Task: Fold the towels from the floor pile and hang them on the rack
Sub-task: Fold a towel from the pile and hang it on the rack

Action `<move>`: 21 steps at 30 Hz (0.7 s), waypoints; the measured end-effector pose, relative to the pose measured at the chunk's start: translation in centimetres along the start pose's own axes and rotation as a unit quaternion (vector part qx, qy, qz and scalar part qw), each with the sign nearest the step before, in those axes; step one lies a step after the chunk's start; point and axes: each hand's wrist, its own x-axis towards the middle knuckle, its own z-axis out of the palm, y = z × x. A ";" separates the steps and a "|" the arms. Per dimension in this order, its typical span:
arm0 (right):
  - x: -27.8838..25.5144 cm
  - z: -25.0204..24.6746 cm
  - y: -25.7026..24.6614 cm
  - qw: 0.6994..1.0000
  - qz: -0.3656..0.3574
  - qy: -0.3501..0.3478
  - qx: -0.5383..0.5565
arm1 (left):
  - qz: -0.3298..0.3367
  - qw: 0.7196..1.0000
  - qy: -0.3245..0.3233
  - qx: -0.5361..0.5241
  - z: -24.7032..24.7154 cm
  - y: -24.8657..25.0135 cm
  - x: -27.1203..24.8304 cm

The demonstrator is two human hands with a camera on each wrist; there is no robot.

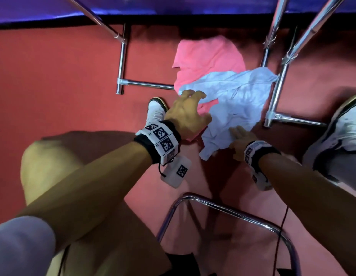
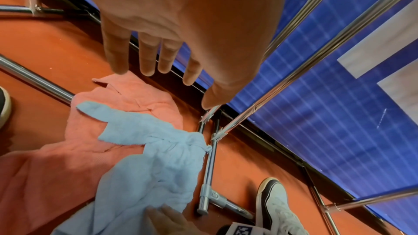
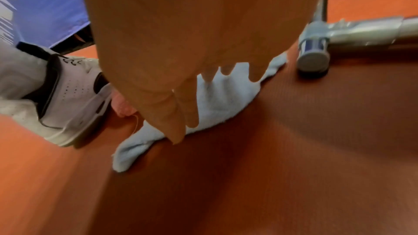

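Observation:
A crumpled light blue towel (image 1: 238,100) (image 2: 153,167) (image 3: 221,99) lies on the red floor, partly over a pink towel (image 1: 209,58) (image 2: 126,99). Both sit between the chrome legs of the rack (image 1: 276,92) (image 2: 209,167) (image 3: 314,60). My left hand (image 1: 201,105) (image 2: 167,88) hovers open with fingers spread, just above the blue towel's left corner and holding nothing. My right hand (image 1: 235,136) (image 3: 203,106) has straight fingers resting on the blue towel's near edge. The rack's upper bars are out of view.
My white shoes (image 1: 156,110) (image 1: 344,124) stand either side of the towels. A curved chrome tube frame (image 1: 222,208) is close in front of my knees. A blue panel (image 1: 173,6) runs along the far edge of the floor behind the rack.

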 end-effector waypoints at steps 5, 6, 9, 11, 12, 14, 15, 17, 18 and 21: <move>1.1 1.2 -1.5 0.998 0.035 -0.055 -0.001 | 0.030 0.999 -0.008 0.014 0.4 0.3 -0.4; 1.2 1.1 -1.6 0.998 0.037 -0.046 -0.008 | 0.033 0.999 -0.009 0.013 0.4 0.3 -0.5; 1.0 0.2 -1.6 0.999 0.014 0.013 -0.029 | 0.023 1.000 -0.012 0.008 -0.1 0.2 -0.2; 0.6 -1.2 -1.7 0.999 -0.013 0.042 -0.018 | 0.024 1.000 -0.011 0.008 -0.4 0.2 0.0; 0.2 -2.2 -2.0 0.998 -0.021 0.059 0.017 | 0.030 0.999 -0.008 0.006 -0.5 0.3 -0.1; -0.8 -4.7 -2.5 0.987 -0.014 0.107 0.122 | 0.047 0.999 -0.001 -0.008 -0.9 0.8 -0.1; -1.5 -6.2 -2.8 0.974 -0.002 0.134 0.180 | 0.055 0.998 0.004 -0.021 -1.2 1.0 -0.2; -3.6 -9.6 -3.2 0.940 0.038 0.190 0.281 | 0.080 0.996 0.014 -0.049 -1.9 1.8 -0.6; -4.8 -11.5 -3.5 0.921 0.057 0.211 0.323 | 0.093 0.994 0.011 -0.058 -2.3 2.3 -0.8; -9.5 -16.6 -4.3 0.876 0.059 0.282 0.387 | 0.128 0.988 -0.019 -0.081 -3.6 3.7 -1.9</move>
